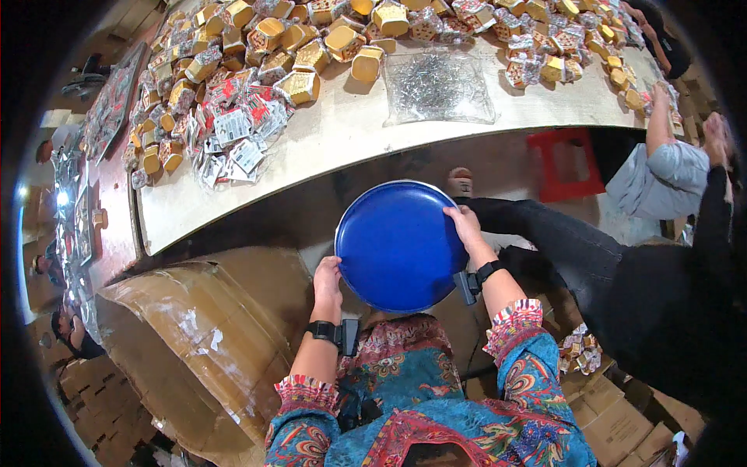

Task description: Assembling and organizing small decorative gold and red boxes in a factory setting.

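Note:
A round blue disc (pixel 401 245) with a thin pale rim is in front of my lap, below the table's near edge; whether it is a tray, a lid or a stool top I cannot tell. My left hand (pixel 327 282) grips its rim at the left. On the upper right of the rim, my right hand (pixel 467 227) is closed with the thumb resting over the top face. Nothing lies on the disc. The fingers under the rim are mostly hidden. Each wrist wears a black strap with a small dark device.
The pale table (pixel 327 148) carries many yellow-ended wrapped packs (pixel 311 56), flat printed packets (pixel 233 128) and a clear bag of small metal pieces (pixel 437 87). A big cardboard box (pixel 210 311) stands left. A red stool (pixel 566 165) is under the table. Another person's dark-trousered leg (pixel 552 237) extends from the right.

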Demonstrator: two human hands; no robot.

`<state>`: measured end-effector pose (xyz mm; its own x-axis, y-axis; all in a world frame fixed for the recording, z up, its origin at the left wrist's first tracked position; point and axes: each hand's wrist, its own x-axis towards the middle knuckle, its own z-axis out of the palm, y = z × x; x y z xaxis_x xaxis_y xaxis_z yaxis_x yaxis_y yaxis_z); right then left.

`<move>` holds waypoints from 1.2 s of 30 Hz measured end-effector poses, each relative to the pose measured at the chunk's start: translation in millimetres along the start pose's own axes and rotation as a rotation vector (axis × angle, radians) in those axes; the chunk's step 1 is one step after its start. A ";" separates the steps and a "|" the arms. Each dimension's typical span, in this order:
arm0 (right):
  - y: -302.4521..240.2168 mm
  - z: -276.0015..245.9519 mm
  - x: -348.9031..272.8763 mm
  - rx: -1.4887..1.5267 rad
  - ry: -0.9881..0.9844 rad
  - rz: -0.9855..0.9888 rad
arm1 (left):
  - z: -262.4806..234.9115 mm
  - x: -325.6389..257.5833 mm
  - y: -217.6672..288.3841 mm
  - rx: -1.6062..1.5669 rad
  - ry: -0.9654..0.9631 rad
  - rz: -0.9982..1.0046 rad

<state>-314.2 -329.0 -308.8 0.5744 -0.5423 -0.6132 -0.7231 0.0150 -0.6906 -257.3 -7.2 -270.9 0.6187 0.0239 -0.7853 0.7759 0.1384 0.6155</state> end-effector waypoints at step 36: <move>96.2 -7.1 -68.4 0.575 0.015 0.087 | -94.4 -118.1 44.0 -0.123 -0.088 0.039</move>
<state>-425.9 -296.5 -330.6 0.5133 -0.5306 -0.6746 -0.4408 0.5114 -0.7376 -307.9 89.5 -157.4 0.6608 -0.0540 -0.7486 0.7332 0.2599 0.6284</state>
